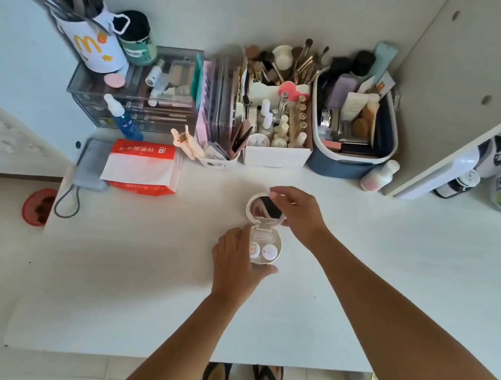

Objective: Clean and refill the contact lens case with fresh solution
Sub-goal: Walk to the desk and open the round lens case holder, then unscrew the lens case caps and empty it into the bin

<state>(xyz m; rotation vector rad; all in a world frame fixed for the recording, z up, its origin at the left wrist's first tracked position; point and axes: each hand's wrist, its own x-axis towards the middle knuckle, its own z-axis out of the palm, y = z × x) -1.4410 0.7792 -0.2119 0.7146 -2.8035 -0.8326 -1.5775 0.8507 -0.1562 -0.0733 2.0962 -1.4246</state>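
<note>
A round white contact lens case [267, 241] sits on the white desk [138, 270], hinged wide with its mirrored lid [264, 207] tilted back. Inside the lower half lie two small round white lens caps, side by side. My left hand [239, 263] wraps around the left and near side of the base, thumb under its front rim. My right hand [296, 212] holds the lid's far right edge with its fingertips. A blue bottle with a white cap [124, 119], which may be the solution, stands at the back left.
Along the back wall stand a clear drawer unit [134, 89], a white box of brushes and small bottles [278, 118] and a dark blue bin [354, 134]. A red and white tissue pack [143, 166] and a grey pouch [92, 164] lie at the left. A white shelf [465, 151] rises at the right.
</note>
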